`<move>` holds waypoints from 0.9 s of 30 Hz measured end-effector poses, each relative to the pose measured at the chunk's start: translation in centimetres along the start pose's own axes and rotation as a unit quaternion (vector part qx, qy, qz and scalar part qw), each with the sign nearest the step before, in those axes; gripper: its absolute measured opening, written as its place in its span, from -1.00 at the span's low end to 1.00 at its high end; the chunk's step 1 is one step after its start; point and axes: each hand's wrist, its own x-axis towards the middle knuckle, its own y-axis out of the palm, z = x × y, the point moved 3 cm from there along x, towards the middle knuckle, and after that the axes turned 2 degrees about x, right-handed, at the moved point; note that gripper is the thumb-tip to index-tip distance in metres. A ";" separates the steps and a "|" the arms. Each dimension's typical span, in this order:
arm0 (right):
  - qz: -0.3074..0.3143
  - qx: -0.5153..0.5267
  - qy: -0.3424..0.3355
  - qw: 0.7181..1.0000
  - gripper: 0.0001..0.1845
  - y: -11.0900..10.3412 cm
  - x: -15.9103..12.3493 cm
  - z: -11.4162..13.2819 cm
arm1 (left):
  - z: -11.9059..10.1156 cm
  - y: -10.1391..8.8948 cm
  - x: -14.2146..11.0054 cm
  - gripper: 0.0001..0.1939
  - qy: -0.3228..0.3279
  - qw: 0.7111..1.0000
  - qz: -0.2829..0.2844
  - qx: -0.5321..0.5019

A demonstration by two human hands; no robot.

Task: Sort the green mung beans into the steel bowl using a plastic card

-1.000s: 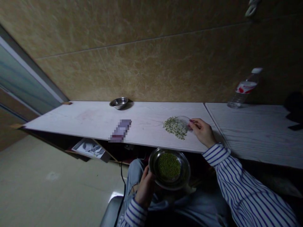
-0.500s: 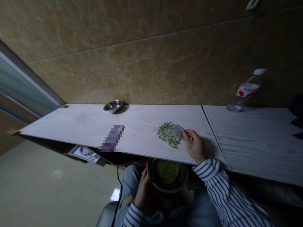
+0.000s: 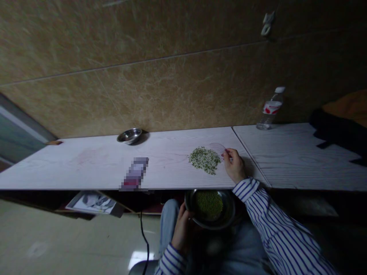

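Observation:
My right hand (image 3: 235,166) pinches the edge of a clear, thin round plastic piece (image 3: 217,146), perhaps a lid or dish, at the right rim of a heap. That heap of mixed green and white grains (image 3: 204,159), looking like mung beans and rice, lies spread on the pale wooden tabletop (image 3: 172,152). Below the table's front edge, my left hand (image 3: 182,229) grips the left rim of a metal bowl (image 3: 228,218) over my lap. Small green beans (image 3: 208,205) cover the bowl's bottom.
Near the wall stands a small steel bowl (image 3: 129,136), left of the heap. A blurred-out flat item (image 3: 134,173) lies at the front edge. Toward the right are a water bottle (image 3: 268,109) and dark cloth (image 3: 329,128). Under the table sits an open box (image 3: 94,202); a cable (image 3: 145,238) hangs down.
The view has turned somewhat to the right. The clear piece has shifted off the grains toward their far right side, still in my right hand. My left hand keeps holding the bowl.

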 end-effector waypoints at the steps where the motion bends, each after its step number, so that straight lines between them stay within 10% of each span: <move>1: -0.007 -0.004 0.002 1.000 -0.62 0.0 0.0 0.0 | -0.2 -0.3 0.0 -0.44 -0.004 1.000 0.005 0.006; 27: -0.081 -0.071 0.030 0.994 -0.70 -0.4 0.5 -1.4 | -3.6 -0.6 2.2 -0.55 -0.047 0.997 0.053 -0.039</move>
